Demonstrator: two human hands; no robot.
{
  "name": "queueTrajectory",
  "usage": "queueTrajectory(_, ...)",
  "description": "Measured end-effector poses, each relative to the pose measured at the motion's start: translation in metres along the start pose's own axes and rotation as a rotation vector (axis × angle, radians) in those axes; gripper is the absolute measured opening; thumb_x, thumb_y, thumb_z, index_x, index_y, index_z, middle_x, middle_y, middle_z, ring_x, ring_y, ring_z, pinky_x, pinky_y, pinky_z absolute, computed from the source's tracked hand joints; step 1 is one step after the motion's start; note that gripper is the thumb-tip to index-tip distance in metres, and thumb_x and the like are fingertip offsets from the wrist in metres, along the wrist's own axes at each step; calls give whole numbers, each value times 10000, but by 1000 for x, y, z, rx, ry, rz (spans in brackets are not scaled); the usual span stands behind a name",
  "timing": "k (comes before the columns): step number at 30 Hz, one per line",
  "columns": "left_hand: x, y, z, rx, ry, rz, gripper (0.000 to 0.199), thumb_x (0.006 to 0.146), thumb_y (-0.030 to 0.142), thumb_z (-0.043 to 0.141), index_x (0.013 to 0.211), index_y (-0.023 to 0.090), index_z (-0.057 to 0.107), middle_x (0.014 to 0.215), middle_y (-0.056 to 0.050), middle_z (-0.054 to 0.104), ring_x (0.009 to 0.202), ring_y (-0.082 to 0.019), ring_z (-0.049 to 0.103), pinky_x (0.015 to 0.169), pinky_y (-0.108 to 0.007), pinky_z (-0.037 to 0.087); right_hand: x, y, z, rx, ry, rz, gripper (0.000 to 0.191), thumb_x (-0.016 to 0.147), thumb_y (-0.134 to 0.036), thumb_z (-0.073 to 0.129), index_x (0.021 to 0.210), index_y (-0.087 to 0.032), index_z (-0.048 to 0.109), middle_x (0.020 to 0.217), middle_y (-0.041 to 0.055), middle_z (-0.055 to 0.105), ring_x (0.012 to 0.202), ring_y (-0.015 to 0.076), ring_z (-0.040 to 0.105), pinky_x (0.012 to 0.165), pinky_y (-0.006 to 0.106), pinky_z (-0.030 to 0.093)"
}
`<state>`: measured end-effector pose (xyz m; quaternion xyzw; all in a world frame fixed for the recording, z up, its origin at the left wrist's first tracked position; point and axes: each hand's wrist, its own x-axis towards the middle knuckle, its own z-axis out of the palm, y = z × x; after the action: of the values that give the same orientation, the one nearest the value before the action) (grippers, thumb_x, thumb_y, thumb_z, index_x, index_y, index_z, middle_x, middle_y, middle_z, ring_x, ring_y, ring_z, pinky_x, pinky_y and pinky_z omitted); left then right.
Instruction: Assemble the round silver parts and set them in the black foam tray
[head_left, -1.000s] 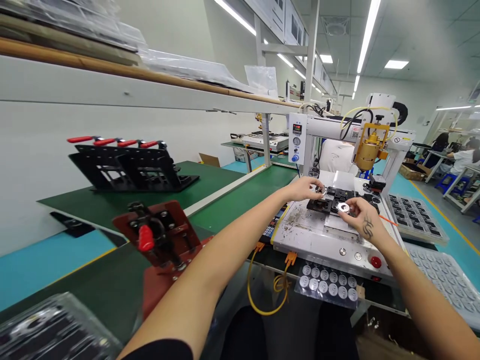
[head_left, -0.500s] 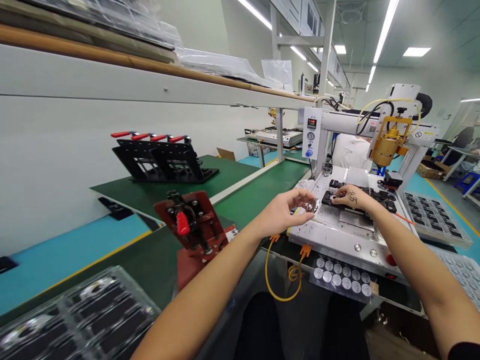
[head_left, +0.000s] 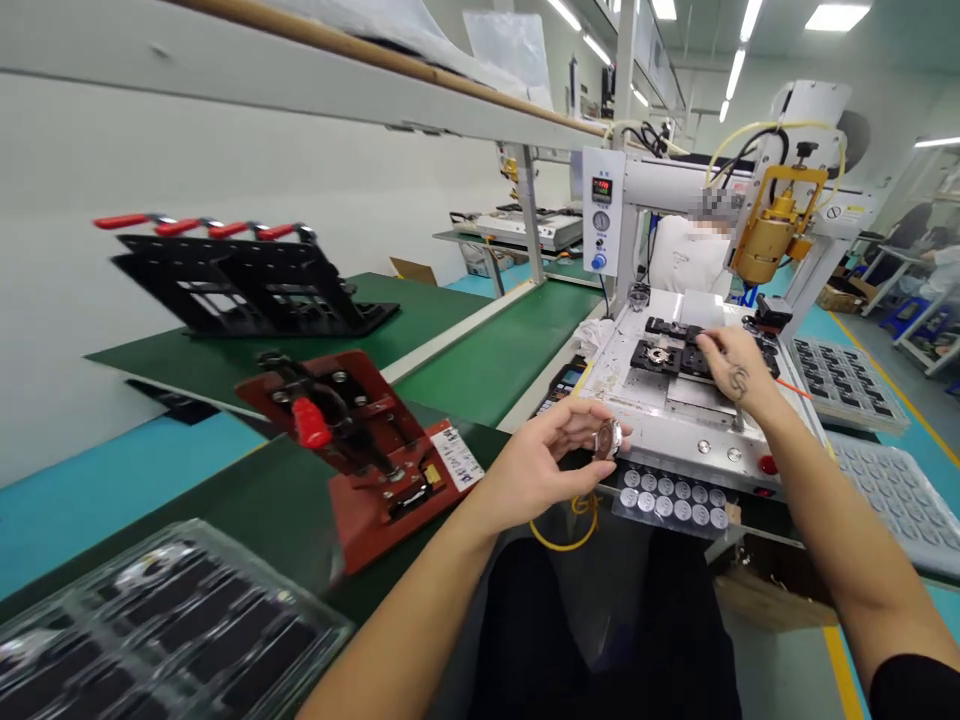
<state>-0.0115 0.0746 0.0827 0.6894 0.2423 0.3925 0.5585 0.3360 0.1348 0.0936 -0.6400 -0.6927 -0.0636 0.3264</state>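
My left hand [head_left: 551, 455] is in front of the machine's front left corner. Its thumb and fingers grip a round, silver-rimmed part [head_left: 607, 440], like a watch case, with a brownish face. Over the black fixture [head_left: 694, 362] on the machine bed, my right hand [head_left: 735, 368] has its thumb and fingers drawn in and pointing left. Whatever its fingertips hold, if anything, is hidden. A silver ring-shaped part [head_left: 658, 355] sits in the fixture's left end, apart from the right hand.
The white bench machine [head_left: 667, 180] carries a gold cylindrical head [head_left: 765, 240] above the bed. A red clamp fixture [head_left: 375, 450] and a tray of dark parts [head_left: 202, 620] stand left. Round stickers [head_left: 675, 500] lie below the bed; trays [head_left: 847, 385] flank it right. A person [head_left: 686, 255] sits behind.
The view has swung down and right. My left hand has drawn back from the fixture with the round part. My right hand has moved rightward off the ring-shaped part, which stays in the fixture.
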Motion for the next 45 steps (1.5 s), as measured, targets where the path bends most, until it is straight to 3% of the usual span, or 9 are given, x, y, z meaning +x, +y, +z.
queueTrajectory(4,-31,-32,2,-35,54,-83,445,809,356,896,1162,253,645,1080,-104,807,903,-276,809,923,-461,668,-111,30,-46,-27,383,174,253,1016,-424,599,983,-198,709,938,74,666,881,248,603,861,388,483)
queueTrajectory(7,-45,-58,5,-16,76,-151,440,807,357,886,1163,240,656,976,-84,789,836,-251,790,831,-401,666,-182,55,-55,-75,424,346,321,928,-527,707,915,-208,680,882,50,642,813,235,562,807,388,465)
queueTrajectory(10,-47,-79,21,44,60,-174,429,794,335,864,1154,215,663,1002,-75,782,882,-231,770,845,-368,643,-217,71,-45,-81,413,449,471,856,-668,749,860,-209,641,862,53,626,813,240,547,808,407,466)
queueTrajectory(14,-38,-105,59,174,-123,-120,414,799,318,836,1164,221,668,995,-35,777,915,-216,745,904,-373,610,-234,58,-25,-82,486,435,426,911,-622,743,923,-208,646,910,62,641,849,247,581,844,420,493)
queueTrajectory(19,-10,-146,114,271,-393,45,407,786,282,876,1137,245,675,1336,-97,758,1343,-311,662,1176,-469,491,-257,26,7,240,-62,230,284,1066,-466,580,997,-248,748,972,82,768,880,261,715,823,406,586)
queueTrajectory(23,20,-173,141,357,-554,113,378,794,235,882,1095,232,653,1537,-145,654,1581,-337,455,1341,-525,291,-264,30,34,256,-127,181,282,1076,-422,556,1039,-263,785,1030,103,798,990,295,741,932,468,608)
queueTrajectory(34,35,-185,136,318,-605,49,351,839,254,841,1138,231,658,1573,-117,631,1510,-288,536,1309,-460,332,-268,39,46,190,-217,76,288,1094,-347,547,1244,-255,776,1034,129,693,990,309,642,899,473,575)
queueTrajectory(41,41,-176,132,302,-644,-45,332,835,273,836,1126,240,678,1538,-103,645,1529,-303,495,1255,-427,381,-268,48,49,234,-193,6,208,1087,-299,576,1166,-252,762,1095,123,737,1029,289,674,934,466,591)
queueTrajectory(45,43,-174,131,309,-665,-74,323,830,287,830,1114,238,685,1541,-104,642,1546,-323,473,1260,-432,365,-286,52,58,236,-132,4,227,1078,-260,554,1034,-250,777,1026,123,762,952,274,700,886,467,604)
